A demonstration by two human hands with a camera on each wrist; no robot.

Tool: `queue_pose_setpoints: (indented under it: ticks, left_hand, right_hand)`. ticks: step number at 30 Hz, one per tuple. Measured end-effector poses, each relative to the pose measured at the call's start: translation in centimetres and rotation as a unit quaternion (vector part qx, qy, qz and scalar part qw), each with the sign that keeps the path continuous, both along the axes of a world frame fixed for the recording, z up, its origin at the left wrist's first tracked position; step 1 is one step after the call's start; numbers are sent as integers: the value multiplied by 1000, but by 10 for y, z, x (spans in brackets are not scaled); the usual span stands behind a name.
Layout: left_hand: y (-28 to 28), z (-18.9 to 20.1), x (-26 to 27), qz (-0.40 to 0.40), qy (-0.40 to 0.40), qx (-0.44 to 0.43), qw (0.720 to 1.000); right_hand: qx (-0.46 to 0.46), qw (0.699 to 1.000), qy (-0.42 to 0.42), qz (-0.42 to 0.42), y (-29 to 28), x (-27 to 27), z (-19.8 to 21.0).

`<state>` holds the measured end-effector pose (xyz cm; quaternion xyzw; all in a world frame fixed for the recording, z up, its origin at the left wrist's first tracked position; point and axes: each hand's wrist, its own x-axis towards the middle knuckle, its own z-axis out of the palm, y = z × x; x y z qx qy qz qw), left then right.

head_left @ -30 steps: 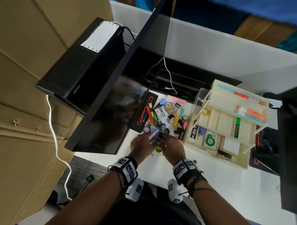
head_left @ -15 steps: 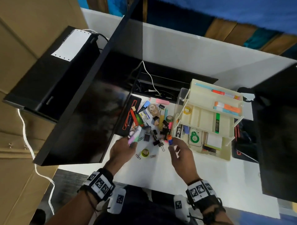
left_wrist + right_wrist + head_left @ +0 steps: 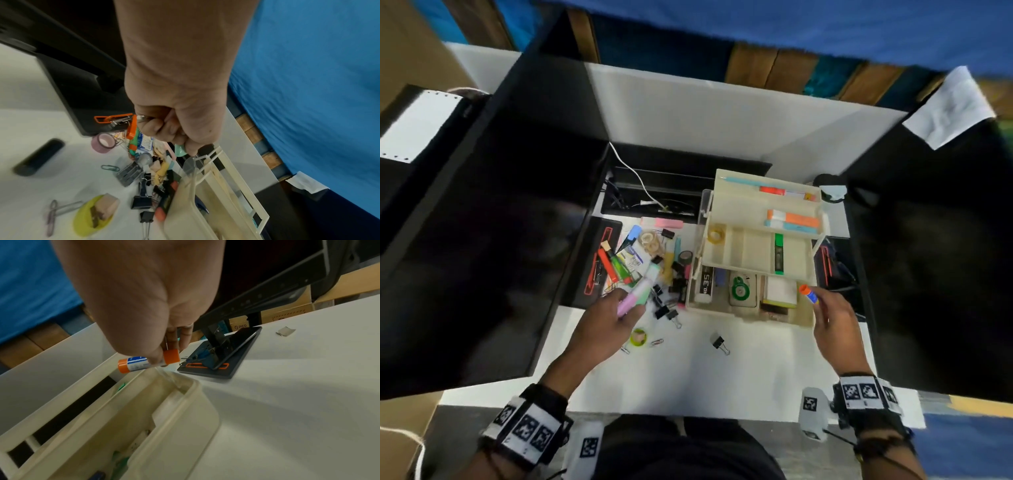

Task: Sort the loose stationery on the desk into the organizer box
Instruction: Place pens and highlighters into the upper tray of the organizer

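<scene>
Head view, left to right: left hand (image 3: 606, 320) over the loose heap, fingers curled round a bundle of pastel highlighters (image 3: 639, 291) (pink and mint at least; exact count hard to tell). Right of it, a pile of stationery (image 3: 654, 260) on the white table (image 3: 722, 377), hard against the organizer box (image 3: 756, 253). Farther right, right hand (image 3: 832, 318) at the box's near right corner, thumb and fingertips pinching a glue stick (image 3: 809, 294) by its capped end, orange base poking out over the rim.

Likely trouble: bundle in the left hand loosely gripped, so one marker may slide free and scatter the clips below. Glue stick pinched near one end only, so it may tip on release and roll off the rim onto the table rather than into a compartment. Bottom tray already holding a tape dispenser (image 3: 741, 289) and a note pad (image 3: 780, 291), hence little free room there.

Around: black binder clips (image 3: 664, 310) and a yellow tape roll (image 3: 638, 337) near the left hand, one stray binder clip (image 3: 719, 342) mid-table. Dark monitors on both sides, hemming in the reach. Raised upper tiers of the box overhanging part of the bottom tray, blocking a straight drop from behind.
</scene>
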<state>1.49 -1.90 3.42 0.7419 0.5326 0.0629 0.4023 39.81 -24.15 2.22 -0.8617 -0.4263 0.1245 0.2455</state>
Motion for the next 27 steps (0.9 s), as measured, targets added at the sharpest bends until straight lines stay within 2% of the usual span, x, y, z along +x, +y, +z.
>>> queue_pose_setpoints:
  ticks: [6, 12, 19, 23, 27]
  left_hand:
    - [-11, 6, 29, -4, -28, -10, 1000]
    - [-23, 0, 40, -14, 3, -12, 1000]
    - [-27, 2, 48, -2, 10, -19, 1000]
    - [-25, 9, 51, 15, -17, -22, 999]
    - [-23, 12, 49, 35, -33, -30, 998]
  right_hand:
    - [-8, 999, 48, 8, -1, 11, -7]
    - [17, 995, 99, 1, 2, 13, -24]
    - [77, 993, 88, 6, 6, 15, -14]
    - [92, 980, 167, 60, 31, -15, 3]
    - [22, 967, 182, 177, 77, -58, -8]
